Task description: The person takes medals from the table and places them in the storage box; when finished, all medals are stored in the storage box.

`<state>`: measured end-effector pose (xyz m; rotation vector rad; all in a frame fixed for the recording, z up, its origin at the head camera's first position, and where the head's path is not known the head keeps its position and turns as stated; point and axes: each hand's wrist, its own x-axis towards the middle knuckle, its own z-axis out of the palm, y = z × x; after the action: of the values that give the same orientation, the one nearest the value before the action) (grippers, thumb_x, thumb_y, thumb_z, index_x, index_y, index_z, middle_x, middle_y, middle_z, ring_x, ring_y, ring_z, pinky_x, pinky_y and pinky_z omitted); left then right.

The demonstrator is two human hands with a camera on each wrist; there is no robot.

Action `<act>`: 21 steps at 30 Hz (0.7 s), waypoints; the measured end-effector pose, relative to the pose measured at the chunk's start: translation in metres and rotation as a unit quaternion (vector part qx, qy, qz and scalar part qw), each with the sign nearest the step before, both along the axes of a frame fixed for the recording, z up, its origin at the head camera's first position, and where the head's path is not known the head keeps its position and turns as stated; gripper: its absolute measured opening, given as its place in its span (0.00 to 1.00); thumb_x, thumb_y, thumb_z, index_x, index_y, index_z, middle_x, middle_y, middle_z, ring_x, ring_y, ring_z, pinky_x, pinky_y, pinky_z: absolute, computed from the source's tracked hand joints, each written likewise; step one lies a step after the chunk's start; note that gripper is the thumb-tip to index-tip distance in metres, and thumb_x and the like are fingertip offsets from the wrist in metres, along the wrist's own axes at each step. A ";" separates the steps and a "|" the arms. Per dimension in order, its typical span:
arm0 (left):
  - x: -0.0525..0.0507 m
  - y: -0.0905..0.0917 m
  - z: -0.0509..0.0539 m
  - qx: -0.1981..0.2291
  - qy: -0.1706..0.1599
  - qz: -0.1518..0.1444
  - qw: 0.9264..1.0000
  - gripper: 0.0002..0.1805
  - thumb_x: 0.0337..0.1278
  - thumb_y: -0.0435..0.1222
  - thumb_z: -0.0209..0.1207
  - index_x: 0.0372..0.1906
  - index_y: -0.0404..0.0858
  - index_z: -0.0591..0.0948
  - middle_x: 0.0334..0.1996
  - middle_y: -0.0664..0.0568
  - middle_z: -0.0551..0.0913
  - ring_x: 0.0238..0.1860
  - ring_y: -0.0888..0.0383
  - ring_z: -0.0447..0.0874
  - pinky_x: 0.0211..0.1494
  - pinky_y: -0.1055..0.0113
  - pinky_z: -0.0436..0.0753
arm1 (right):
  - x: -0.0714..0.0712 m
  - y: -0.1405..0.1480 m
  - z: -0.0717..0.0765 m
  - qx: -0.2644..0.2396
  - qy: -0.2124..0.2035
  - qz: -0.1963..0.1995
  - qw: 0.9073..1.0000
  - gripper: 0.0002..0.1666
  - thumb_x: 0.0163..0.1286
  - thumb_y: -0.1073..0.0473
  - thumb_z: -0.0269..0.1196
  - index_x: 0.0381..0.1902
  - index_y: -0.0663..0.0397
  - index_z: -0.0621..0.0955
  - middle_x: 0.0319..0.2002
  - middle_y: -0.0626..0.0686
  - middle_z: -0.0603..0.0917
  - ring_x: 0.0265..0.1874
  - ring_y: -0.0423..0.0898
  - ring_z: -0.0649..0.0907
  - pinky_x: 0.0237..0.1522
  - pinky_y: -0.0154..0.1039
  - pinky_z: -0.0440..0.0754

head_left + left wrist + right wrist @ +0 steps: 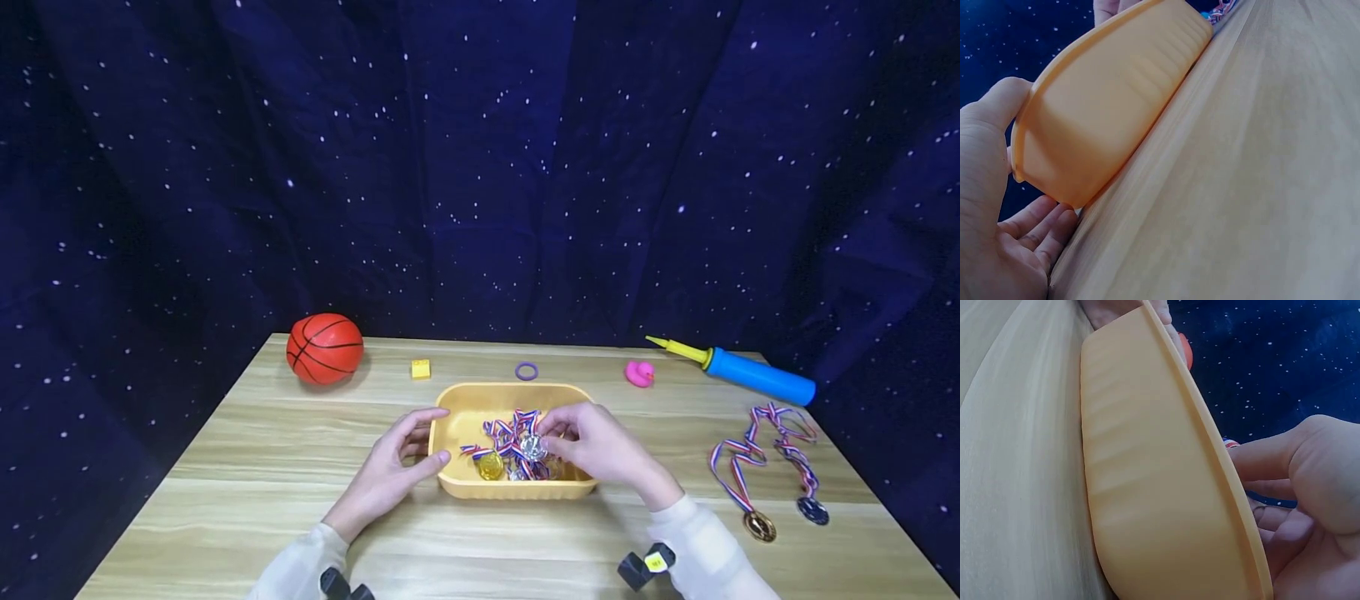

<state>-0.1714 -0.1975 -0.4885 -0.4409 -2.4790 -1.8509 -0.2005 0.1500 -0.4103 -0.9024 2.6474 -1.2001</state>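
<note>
A yellow-orange plastic basin (517, 492) holds medals on striped ribbons, among them a gold medal (491, 466) at its left. My right hand (600, 442) reaches over the basin's right side and pinches a silver medal (533, 447) by its edge and ribbon. Around the basin's left end lies my left hand (386, 471), thumb and fingers at the rim. The left wrist view has the left hand (997, 187) touching the basin's end (1104, 106). In the right wrist view the basin wall (1147, 456) hides the medals from the right hand (1310, 494).
Along the table's back are a red basketball (325, 348), a yellow block (421, 369), a purple ring (527, 371), a pink duck (640, 373) and a blue pump (761, 375). At the right lie a bronze-coloured medal (760, 526) and a dark silver medal (813, 511) with ribbons.
</note>
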 end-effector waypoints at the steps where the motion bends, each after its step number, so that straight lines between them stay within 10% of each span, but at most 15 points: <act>1: 0.000 0.000 0.000 -0.001 0.003 -0.001 1.000 0.34 0.70 0.42 0.76 0.76 0.59 0.78 0.69 0.44 0.84 0.65 0.47 0.85 0.71 0.59 0.84 | 0.000 -0.001 0.000 0.005 0.003 0.000 1.000 0.04 0.76 0.67 0.71 0.44 0.56 0.91 0.34 0.46 0.89 0.31 0.39 0.83 0.37 0.34 0.85; 21: 0.001 0.000 0.000 -0.001 0.014 -0.007 1.000 0.34 0.71 0.41 0.75 0.77 0.58 0.77 0.69 0.43 0.83 0.66 0.46 0.84 0.70 0.60 0.84 | 0.003 0.016 0.027 -0.010 0.024 -0.061 0.998 0.16 0.72 0.66 0.75 0.56 0.59 0.89 0.47 0.55 0.92 0.40 0.44 0.89 0.43 0.37 0.89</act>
<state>-0.1708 -0.1978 -0.4884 -0.4809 -2.4653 -1.8353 -0.1977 0.1664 -0.3834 -0.7938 2.7701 -1.2480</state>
